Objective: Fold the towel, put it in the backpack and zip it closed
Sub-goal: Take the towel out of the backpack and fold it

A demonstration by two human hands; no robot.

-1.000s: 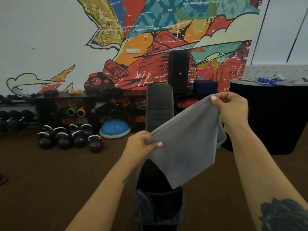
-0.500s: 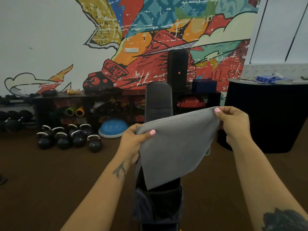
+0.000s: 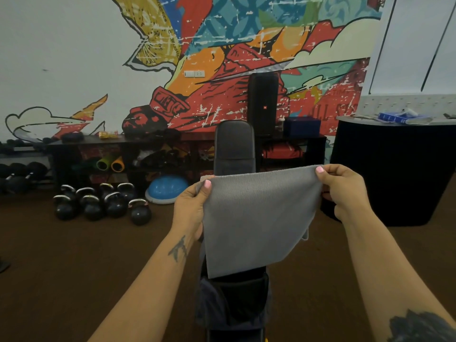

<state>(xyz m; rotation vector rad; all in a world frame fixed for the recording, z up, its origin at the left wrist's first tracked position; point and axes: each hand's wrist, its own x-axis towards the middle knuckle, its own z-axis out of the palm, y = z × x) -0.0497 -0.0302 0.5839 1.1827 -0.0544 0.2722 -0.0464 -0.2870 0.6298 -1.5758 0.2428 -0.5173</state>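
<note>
Folding is the step in hand, by my judgement, and packing has not begun. My left hand [image 3: 191,208] pinches the upper left corner of the grey towel [image 3: 256,218], thumb on the near face and fingers curled behind it. My right hand [image 3: 345,191] pinches the upper right corner the same way, thumb over the edge. The towel hangs in the air between both hands, in front of the black bench [image 3: 234,146], its lower edge just above the dark backpack [image 3: 232,302], which sits open-mouthed on the near end. The top edge, its long axis as held, runs left to right and rises slightly toward my right hand; the cloth hangs downward, its lowest point at lower left. It appears doubled already. The next move likely calls for bringing the two corners together for another fold, keeping edges aligned, before lowering it into the backpack.
</note>
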